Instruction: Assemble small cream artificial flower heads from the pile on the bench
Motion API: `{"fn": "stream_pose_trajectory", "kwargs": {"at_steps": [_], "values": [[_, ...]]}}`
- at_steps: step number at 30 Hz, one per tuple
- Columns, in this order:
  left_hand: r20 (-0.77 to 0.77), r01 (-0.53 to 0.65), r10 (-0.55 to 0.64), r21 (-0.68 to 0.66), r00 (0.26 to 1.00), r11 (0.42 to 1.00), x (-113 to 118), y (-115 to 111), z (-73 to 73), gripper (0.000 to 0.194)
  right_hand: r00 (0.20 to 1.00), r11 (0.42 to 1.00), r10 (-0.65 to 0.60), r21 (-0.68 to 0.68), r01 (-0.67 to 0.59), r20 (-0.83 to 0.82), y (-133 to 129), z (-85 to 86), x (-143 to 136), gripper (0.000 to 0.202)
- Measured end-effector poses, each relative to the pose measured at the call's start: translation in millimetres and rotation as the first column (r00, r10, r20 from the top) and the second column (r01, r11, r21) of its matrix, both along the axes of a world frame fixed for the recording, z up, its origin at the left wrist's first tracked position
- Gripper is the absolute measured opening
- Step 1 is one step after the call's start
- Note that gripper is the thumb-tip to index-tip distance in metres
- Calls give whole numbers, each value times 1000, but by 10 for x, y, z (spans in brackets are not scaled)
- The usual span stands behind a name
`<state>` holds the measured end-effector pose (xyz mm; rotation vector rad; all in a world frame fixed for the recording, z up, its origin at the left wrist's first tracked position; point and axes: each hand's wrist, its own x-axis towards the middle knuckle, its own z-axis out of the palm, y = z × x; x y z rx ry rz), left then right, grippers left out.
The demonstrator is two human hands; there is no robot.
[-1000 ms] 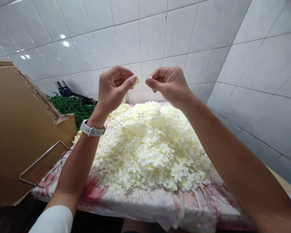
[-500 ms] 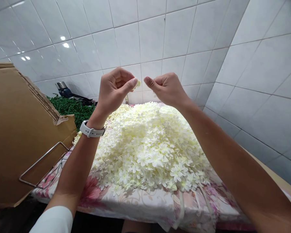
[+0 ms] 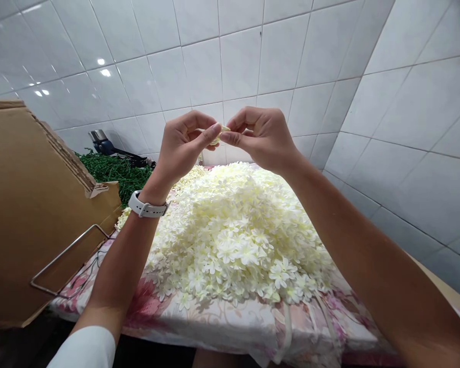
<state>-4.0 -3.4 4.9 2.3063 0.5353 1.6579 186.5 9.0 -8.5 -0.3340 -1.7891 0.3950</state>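
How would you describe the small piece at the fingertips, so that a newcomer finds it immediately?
Start from the big heap of white flowers, then look just above it, before the tiled wall. There the fingertips of the left hand and the right hand meet at a small pale-yellow piece. Unlike the white flowers heaped below, it is held up in the fingers.

The gap that separated the person's hands a second ago has closed: the right hand (image 3: 267,138) has come inward until its thumb and fingertips meet the pale yellow piece (image 3: 225,129) at the left hand's (image 3: 182,145) fingertips. The left hand has also shifted slightly inward, toward the right one.
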Motion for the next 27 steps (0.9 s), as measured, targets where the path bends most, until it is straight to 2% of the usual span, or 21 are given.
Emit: {"fn": "stream_pose_trajectory", "kwargs": {"at_steps": [4, 9, 15, 19, 23, 27], "values": [[-17, 16, -16, -10, 1000, 1000, 3, -22, 3, 25, 1000, 1000, -7, 23, 7, -14, 17, 5, 23, 41], [-52, 53, -54, -23, 997, 998, 18, -15, -15, 25, 999, 1000, 20, -5, -20, -41, 23, 3, 7, 52], [-41, 38, -40, -50, 998, 998, 23, -11, -26, 26, 999, 999, 30, -30, -31, -38, 24, -15, -37, 56], [-86, 47, -47, -8, 995, 999, 44, -47, -33, 30, 996, 998, 33, -55, -38, -78, 4, -18, -49, 56], [-118, 18, -13, 41, 993, 999, 85, -119, -39, 29, 998, 996, 44, -77, -48, -48, -40, -10, -58, 59], [-77, -54, 59, 70, 995, 996, 76, -115, -34, 31, 997, 990, 71, -119, -75, -31, -57, -8, -50, 59]]}}
